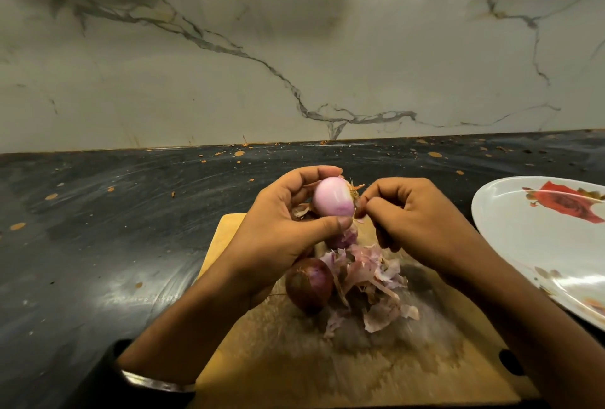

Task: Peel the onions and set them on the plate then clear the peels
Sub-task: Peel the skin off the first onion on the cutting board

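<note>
Peeled onion (333, 196), pale pink, is held above the wooden cutting board (262, 359): the left hand (281, 238) curls around it, thumb beneath and fingers over the top. Right hand (409, 222) has its fingertips pressed together at the onion's root end, pinching the dry skin there. An unpeeled onion (308, 284) rests on the board, touching a pile of peels (370, 281); another purple onion (343, 238) lies partly hidden under the left thumb. White rose-printed plate (530, 245) sits on the dark countertop (98, 228), right of the board.
</note>
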The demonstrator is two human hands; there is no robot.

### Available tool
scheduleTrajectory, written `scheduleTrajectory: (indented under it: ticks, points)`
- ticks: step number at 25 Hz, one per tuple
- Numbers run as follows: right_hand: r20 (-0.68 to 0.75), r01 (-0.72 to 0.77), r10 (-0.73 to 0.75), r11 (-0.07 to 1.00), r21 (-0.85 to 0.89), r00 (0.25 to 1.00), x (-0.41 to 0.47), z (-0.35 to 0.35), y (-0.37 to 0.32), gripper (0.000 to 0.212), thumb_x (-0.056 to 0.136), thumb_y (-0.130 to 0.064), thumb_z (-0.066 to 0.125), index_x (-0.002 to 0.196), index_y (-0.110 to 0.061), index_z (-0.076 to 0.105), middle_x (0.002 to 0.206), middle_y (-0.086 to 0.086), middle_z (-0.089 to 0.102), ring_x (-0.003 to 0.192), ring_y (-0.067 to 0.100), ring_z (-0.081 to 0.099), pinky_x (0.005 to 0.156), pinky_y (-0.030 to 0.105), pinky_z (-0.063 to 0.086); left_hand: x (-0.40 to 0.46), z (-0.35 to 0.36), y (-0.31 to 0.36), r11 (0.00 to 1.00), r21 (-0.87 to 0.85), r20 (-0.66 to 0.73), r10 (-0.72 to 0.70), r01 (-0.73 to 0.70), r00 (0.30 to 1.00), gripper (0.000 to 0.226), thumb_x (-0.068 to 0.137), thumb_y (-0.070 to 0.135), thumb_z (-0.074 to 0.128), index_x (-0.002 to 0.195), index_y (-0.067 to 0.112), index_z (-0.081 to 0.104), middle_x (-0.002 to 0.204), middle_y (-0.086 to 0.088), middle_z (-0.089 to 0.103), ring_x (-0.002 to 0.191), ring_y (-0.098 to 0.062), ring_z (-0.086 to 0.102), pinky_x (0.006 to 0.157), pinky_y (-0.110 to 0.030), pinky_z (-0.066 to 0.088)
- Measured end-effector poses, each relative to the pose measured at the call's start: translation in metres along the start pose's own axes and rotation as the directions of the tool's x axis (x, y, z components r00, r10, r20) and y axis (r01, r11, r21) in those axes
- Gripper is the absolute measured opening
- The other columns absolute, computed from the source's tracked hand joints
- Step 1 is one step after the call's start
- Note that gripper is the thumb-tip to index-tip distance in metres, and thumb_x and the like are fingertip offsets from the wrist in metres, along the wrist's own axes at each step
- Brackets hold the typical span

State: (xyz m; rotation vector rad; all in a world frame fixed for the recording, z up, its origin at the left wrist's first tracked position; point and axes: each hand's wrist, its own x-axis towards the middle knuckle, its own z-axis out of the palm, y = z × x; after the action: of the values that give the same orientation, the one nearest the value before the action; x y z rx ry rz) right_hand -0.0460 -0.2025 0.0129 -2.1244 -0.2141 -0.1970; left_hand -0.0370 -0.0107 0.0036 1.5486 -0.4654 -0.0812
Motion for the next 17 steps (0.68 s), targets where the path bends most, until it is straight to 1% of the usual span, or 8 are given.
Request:
scheduleTrajectory:
  ticks: [2, 4, 5, 7, 8, 12, 15, 17]
  points:
    - [-0.043, 0.028, -0.024, 0.994, 0.106, 0.999, 0.0007, 0.0004, -0.0013, 0.018, 0.096, -0.018, 0.056, 0.088, -0.019, 0.072, 0.072, -0.005, 0.070, 0.066, 0.009, 0.067, 0.061, 0.024, 0.053, 0.0004, 0.0004, 0.0002, 1.000, -0.002, -0.001, -0.009, 0.009, 1.000, 0.054, 0.076, -0.001, 0.077, 0.121, 0.025, 0.065, 0.115, 0.001, 0.071, 0.104, -0.018, 0.070, 0.080, -0.026, 0.058]
    - [-0.085, 0.074, -0.054, 0.966, 0.249, 0.995, 0.0000, -0.0003, -0.0021, 0.012, 0.095, -0.022, 0.062, 0.101, -0.020, 0.072, 0.088, -0.001, 0.074, 0.083, 0.012, 0.072, 0.073, 0.029, 0.058, 0.0004, 0.0009, 0.0012, 1.000, -0.012, -0.011, -0.018, 0.018, 1.000, 0.054, 0.075, 0.005, 0.078, 0.123, 0.025, 0.064, 0.115, 0.000, 0.071, 0.102, -0.018, 0.071, 0.080, -0.026, 0.058]
    - [-0.096, 0.099, -0.075, 0.955, 0.279, 0.993, -0.0008, -0.0012, -0.0023, 0.017, 0.091, -0.027, 0.067, 0.106, -0.021, 0.072, 0.093, 0.000, 0.075, 0.088, 0.013, 0.072, 0.077, 0.030, 0.060, 0.0004, 0.0010, 0.0017, 1.000, -0.019, -0.014, -0.021, 0.020, 1.000, 0.054, 0.073, 0.009, 0.078, 0.124, 0.024, 0.064, 0.116, 0.000, 0.070, 0.102, -0.019, 0.071, 0.081, -0.027, 0.058]
    - [-0.089, 0.139, -0.119, 0.954, 0.265, 0.989, -0.0034, -0.0018, -0.0031, 0.032, 0.078, -0.033, 0.073, 0.108, -0.021, 0.074, 0.096, -0.002, 0.077, 0.091, 0.011, 0.073, 0.080, 0.027, 0.060, 0.0005, 0.0005, 0.0026, 1.000, -0.025, -0.012, -0.020, 0.019, 1.000, 0.055, 0.073, 0.011, 0.077, 0.125, 0.022, 0.064, 0.117, -0.002, 0.070, 0.103, -0.021, 0.071, 0.082, -0.029, 0.058]
    - [-0.084, 0.150, -0.133, 0.956, 0.251, 0.988, -0.0037, -0.0016, -0.0036, 0.034, 0.076, -0.032, 0.074, 0.107, -0.020, 0.075, 0.095, -0.004, 0.078, 0.091, 0.010, 0.073, 0.080, 0.026, 0.060, 0.0004, 0.0000, 0.0033, 0.999, -0.027, -0.010, -0.019, 0.019, 1.000, 0.054, 0.073, 0.011, 0.077, 0.124, 0.022, 0.064, 0.117, -0.003, 0.070, 0.103, -0.021, 0.071, 0.082, -0.029, 0.059]
    - [-0.132, 0.190, -0.168, 0.966, 0.177, 0.977, -0.0006, -0.0054, -0.0005, 0.019, 0.080, -0.014, 0.079, 0.099, -0.019, 0.079, 0.087, -0.008, 0.079, 0.083, 0.007, 0.074, 0.076, 0.024, 0.060, -0.0010, 0.0003, 0.0050, 0.999, -0.027, -0.002, -0.038, 0.038, 0.999, 0.055, 0.070, 0.013, 0.076, 0.122, 0.024, 0.065, 0.116, -0.003, 0.070, 0.097, -0.021, 0.073, 0.076, -0.025, 0.059]
    - [-0.143, 0.229, -0.211, 0.967, 0.116, 0.967, -0.0002, -0.0070, 0.0013, 0.018, 0.081, -0.009, 0.079, 0.095, -0.020, 0.079, 0.081, -0.007, 0.078, 0.076, 0.006, 0.073, 0.069, 0.019, 0.058, -0.0017, 0.0011, 0.0059, 0.999, -0.027, 0.005, -0.046, 0.046, 0.999, 0.056, 0.069, 0.015, 0.075, 0.123, 0.023, 0.064, 0.116, -0.004, 0.070, 0.095, -0.022, 0.073, 0.075, -0.025, 0.059]
    - [-0.156, 0.281, -0.276, 0.959, 0.016, 0.949, 0.0000, -0.0055, 0.0024, 0.019, 0.082, -0.008, 0.078, 0.096, -0.021, 0.079, 0.082, -0.009, 0.077, 0.077, 0.003, 0.072, 0.069, 0.016, 0.057, -0.0020, 0.0011, 0.0060, 0.998, -0.031, 0.002, -0.053, 0.053, 0.999, 0.054, 0.071, 0.014, 0.075, 0.123, 0.022, 0.064, 0.114, -0.005, 0.070, 0.093, -0.021, 0.074, 0.071, -0.023, 0.058]
